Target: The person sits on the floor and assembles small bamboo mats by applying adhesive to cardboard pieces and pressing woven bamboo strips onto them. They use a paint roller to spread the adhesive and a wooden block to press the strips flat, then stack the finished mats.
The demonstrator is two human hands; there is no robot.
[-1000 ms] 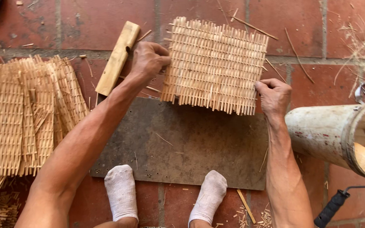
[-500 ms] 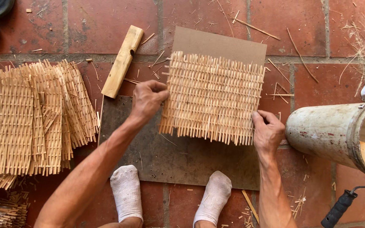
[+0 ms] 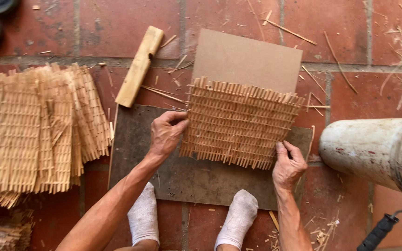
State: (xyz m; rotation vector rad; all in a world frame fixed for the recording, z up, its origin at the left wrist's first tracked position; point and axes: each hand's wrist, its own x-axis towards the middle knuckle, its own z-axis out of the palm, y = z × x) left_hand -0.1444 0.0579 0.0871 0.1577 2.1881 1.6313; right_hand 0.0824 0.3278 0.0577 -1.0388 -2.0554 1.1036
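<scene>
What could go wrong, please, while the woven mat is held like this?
The woven mat overhangs both boards, held only at its edges by the left hand and right hand; it might sag or shed loose strips. Splinters on the floor could prick the socked feet.

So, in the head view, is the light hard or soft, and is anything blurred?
Head view: soft, even daylight with faint shadows; the woven bamboo mat and both hands, left and right, look sharp; no glare on the white pipe.
</scene>
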